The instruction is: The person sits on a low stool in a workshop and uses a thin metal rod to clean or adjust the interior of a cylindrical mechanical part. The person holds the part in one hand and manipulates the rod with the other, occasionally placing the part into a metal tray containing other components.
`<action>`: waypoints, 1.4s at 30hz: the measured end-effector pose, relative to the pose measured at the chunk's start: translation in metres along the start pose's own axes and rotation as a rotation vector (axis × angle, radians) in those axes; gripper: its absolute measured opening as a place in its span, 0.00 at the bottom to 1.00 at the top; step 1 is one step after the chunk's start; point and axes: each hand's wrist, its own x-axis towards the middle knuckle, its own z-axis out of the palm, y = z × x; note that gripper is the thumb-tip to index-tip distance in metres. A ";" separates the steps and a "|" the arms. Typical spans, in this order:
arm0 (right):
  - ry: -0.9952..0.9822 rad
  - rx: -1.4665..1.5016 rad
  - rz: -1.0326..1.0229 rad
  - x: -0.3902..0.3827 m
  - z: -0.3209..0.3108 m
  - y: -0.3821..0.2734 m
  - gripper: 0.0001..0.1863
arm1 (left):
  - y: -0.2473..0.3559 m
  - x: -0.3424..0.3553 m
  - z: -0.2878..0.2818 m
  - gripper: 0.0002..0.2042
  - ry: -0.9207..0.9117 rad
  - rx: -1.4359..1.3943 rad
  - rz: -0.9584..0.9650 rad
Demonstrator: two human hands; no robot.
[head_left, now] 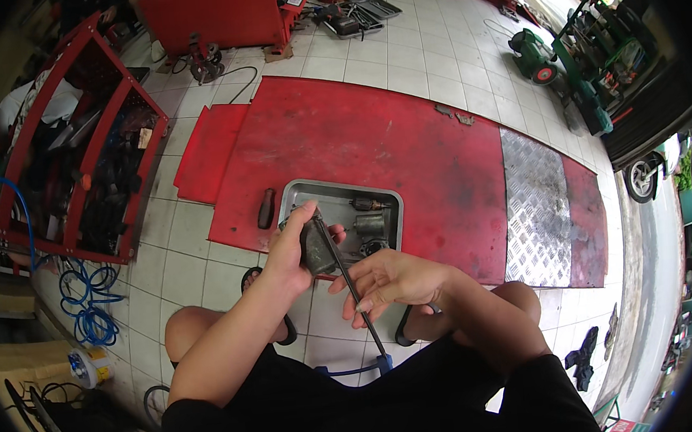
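Note:
My left hand (288, 253) is wrapped around a dark grey, rounded metal part (317, 247), its kind unclear, just above the near edge of a metal tray (286, 195). A T-handle wrench (368, 321) with a long dark shaft slants from that part down toward my lap, where a blue crossbar shows at its lower end. Loosely bent, the fingers of my right hand (392, 281) lie against the shaft, with the thumb on it. Where the shaft's tip meets the part is hard to make out. Inside the tray rest a silvery cylindrical part (370, 226) and smaller dark pieces.
A red lift platform (356, 142) with a checkered metal plate (536, 209) lies ahead. A screwdriver (266, 209) sits left of the tray. At left stand a red tool cart (85, 155) and coiled blue hose (91, 305). Green machinery (586, 59) stands at far right.

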 end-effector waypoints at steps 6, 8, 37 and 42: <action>0.043 -0.234 0.051 0.004 -0.012 0.002 0.28 | 0.001 0.001 0.002 0.16 -0.007 -0.036 0.002; 0.052 -0.149 0.060 0.005 -0.010 0.001 0.29 | 0.002 0.001 0.000 0.16 -0.005 -0.036 -0.001; 0.084 -0.037 -0.139 0.014 -0.015 0.025 0.21 | 0.004 0.002 0.003 0.16 0.016 0.010 -0.022; 0.066 0.178 -0.094 0.004 0.004 0.005 0.22 | 0.005 0.002 0.000 0.16 0.016 0.026 -0.029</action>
